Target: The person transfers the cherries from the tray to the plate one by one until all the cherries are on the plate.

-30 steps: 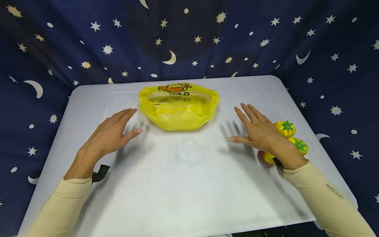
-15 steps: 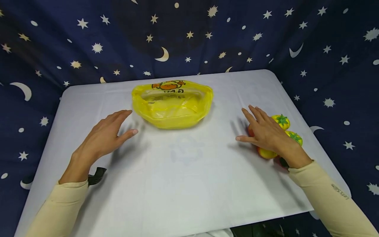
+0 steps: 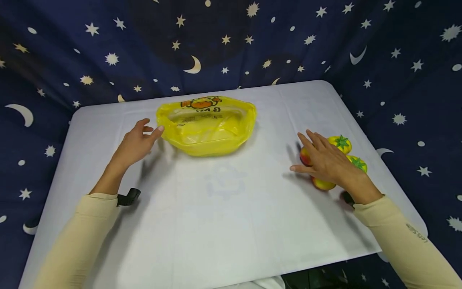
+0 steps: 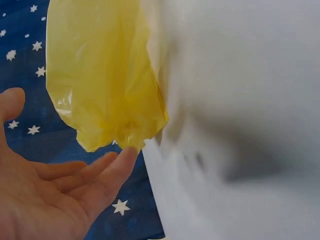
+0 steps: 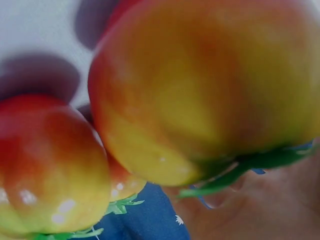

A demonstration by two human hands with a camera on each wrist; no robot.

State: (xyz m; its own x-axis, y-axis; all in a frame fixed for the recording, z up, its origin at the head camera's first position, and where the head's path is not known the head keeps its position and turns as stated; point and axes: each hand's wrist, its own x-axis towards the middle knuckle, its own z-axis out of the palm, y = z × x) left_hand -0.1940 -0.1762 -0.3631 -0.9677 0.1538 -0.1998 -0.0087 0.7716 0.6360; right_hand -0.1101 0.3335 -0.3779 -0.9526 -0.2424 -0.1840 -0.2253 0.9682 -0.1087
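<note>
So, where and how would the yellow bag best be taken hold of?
Probably by the left end of the rim of the yellow bag, with the left hand coming in from the left. The bag's mouth is spread open, so its thin wall offers an exposed edge to pinch, and that hand is right beside it.

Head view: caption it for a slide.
Left grip beside an open yellow bag, right grip over fruit on a white table.
</note>
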